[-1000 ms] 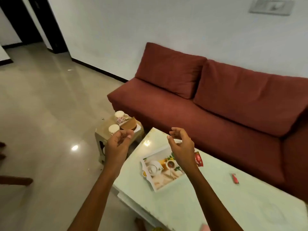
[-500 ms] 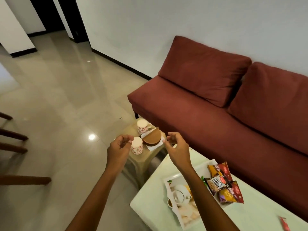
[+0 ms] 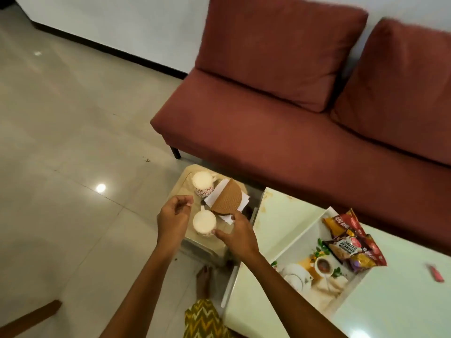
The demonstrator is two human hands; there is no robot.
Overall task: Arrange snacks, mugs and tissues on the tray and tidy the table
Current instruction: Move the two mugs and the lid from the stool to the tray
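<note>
Two white mugs with red patterns stand on a small beige stool (image 3: 195,242): the far mug (image 3: 202,183) and the near mug (image 3: 204,223). Beside them a brown semicircular holder (image 3: 227,200) stands over white tissues (image 3: 238,208). My left hand (image 3: 173,218) hovers just left of the near mug, fingers curled and apart, empty. My right hand (image 3: 238,234) spreads open on the mug's right, thumb touching or almost touching it, fingertips by the tissues. A printed tray (image 3: 302,234) on the white table (image 3: 390,311) carries several snack packets (image 3: 353,242).
A red sofa (image 3: 292,132) runs behind the stool and table. A small red wrapper (image 3: 435,275) lies on the table at right. My bare foot (image 3: 203,280) is on the tiled floor below the stool. A wooden chair leg (image 3: 26,318) shows at bottom left.
The view has tilted down and closer to the stool. Both hands have dropped from chest height to either side of the near mug, and my right hand has opened.
</note>
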